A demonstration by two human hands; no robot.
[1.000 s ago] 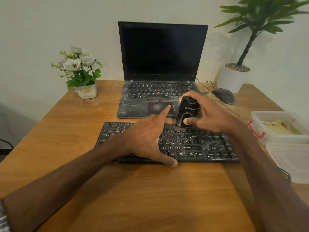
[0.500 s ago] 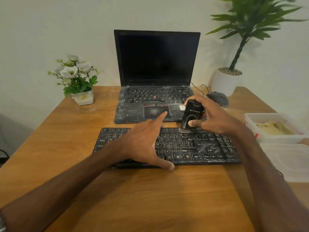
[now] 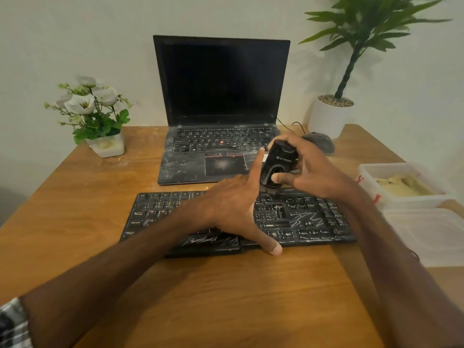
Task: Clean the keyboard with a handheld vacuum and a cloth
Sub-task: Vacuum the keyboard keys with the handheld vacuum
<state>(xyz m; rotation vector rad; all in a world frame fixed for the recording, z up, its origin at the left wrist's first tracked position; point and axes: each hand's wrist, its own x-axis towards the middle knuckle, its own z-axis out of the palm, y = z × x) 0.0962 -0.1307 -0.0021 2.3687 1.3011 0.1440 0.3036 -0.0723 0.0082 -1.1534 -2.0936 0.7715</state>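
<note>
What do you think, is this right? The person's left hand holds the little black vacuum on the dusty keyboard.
Not quite. It is the right hand that holds the little black vacuum on the dusty keyboard, as the head view shows; the left hand rests on it.

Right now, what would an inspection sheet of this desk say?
Surface: wooden desk, pale specks towards the back.
Job's things: keyboard streaked white; vacuum brush end down at its back rows; cloth not seen.
Clutter: dusty laptop, mouse, tub, lid.
Grips: right hand holds the vacuum; left hand open, spread over the keyboard.
Cables: thin black cable behind the laptop.
Surroundings: flowers on the left, plant on the right, plain wall.
</note>
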